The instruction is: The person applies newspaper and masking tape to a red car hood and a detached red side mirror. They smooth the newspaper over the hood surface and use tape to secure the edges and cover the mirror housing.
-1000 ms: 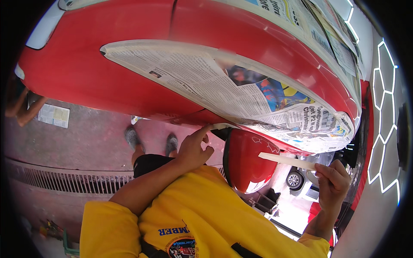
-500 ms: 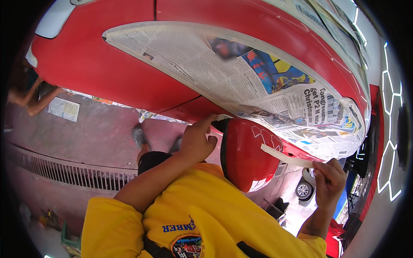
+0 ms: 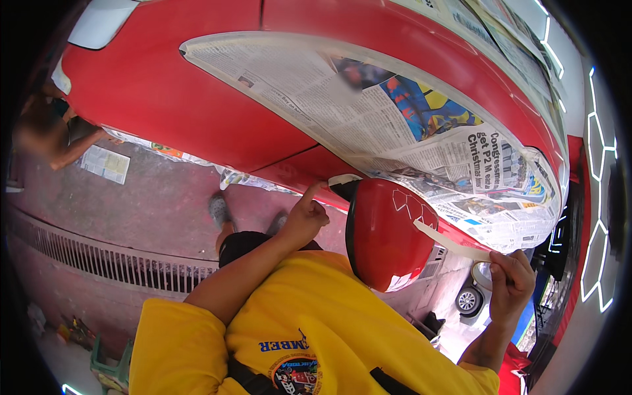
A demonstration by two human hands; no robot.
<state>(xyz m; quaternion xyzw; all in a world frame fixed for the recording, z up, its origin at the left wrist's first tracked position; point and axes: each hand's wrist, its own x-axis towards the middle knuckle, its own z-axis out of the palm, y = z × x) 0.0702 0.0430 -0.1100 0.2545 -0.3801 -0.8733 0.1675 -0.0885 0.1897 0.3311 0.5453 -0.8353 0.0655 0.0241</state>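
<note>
A red side mirror housing point(image 3: 388, 230) juts toward me from the red car body point(image 3: 217, 118). Beside its black mount point(image 3: 341, 189) is my left hand point(image 3: 306, 220), its index finger stretched out to the end of a short pale tape piece point(image 3: 343, 178). The other fingers curl loosely around nothing. Pinched between thumb and fingers of my right hand point(image 3: 512, 280) is a strip of masking tape point(image 3: 454, 246). Its free end reaches across the mirror's right side; whether it sticks there I cannot tell. Taped newspaper point(image 3: 316, 99) covers the side windows above.
At the far left another person's arm point(image 3: 76, 150) reaches to the car's lower edge. A newspaper sheet point(image 3: 105, 164) lies on the floor near a long drain grate point(image 3: 118, 263). A green plastic stool point(image 3: 108, 365) stands lower left. Another vehicle's wheel point(image 3: 468, 300) shows beyond the mirror.
The view has shifted slightly, moving the car and mirror a little rightward in the picture. My left index finger has straightened at the mirror mount. My right hand keeps its pinch on the masking tape.
</note>
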